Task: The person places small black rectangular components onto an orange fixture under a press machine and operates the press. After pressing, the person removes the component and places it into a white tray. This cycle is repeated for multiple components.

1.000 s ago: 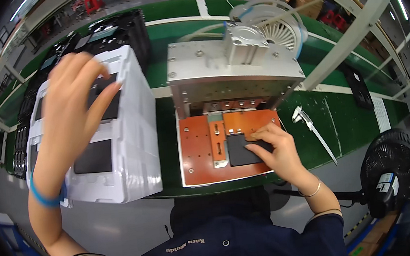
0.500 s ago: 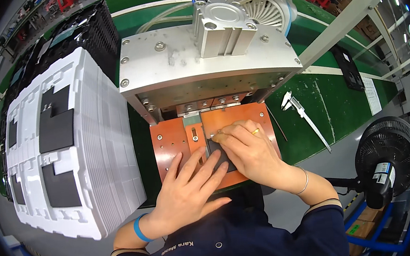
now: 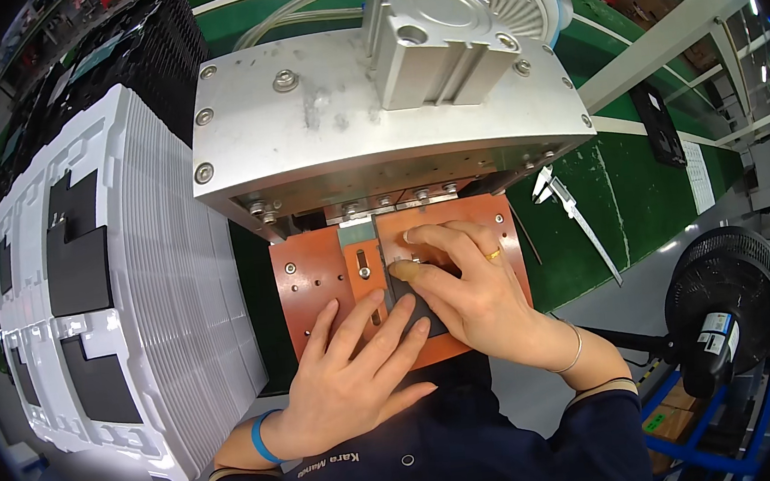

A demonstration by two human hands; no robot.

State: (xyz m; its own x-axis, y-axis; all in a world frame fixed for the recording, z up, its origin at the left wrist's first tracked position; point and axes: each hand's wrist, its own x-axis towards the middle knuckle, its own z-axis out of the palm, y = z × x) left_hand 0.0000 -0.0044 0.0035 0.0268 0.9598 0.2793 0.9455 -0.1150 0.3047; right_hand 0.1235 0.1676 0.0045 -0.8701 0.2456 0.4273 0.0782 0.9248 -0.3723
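Observation:
A flat dark grey sheet piece (image 3: 428,309) lies on the orange fixture plate (image 3: 308,276) under the metal press (image 3: 281,125). My left hand (image 3: 346,369) is spread, its fingertips resting on the sheet piece and the orange bar (image 3: 364,259) beside it. Over the right side of the plate is my right hand (image 3: 483,300). Its thumb touches down by the sheet's upper left corner, while the index finger is bent and apart from the thumb. Part of the sheet is hidden beneath both hands.
At the left stands a stack of white trays (image 3: 181,288) with dark cut pieces (image 3: 82,270) in the top one. Black crates (image 3: 141,60) are behind it. A caliper (image 3: 577,213) lies on the green bench (image 3: 546,271). To the right is a black fan (image 3: 724,291).
My right thumb and index finger have parted from a pinch. The left hand stays spread on the sheet. The whole view has shifted slightly, with the press appearing larger.

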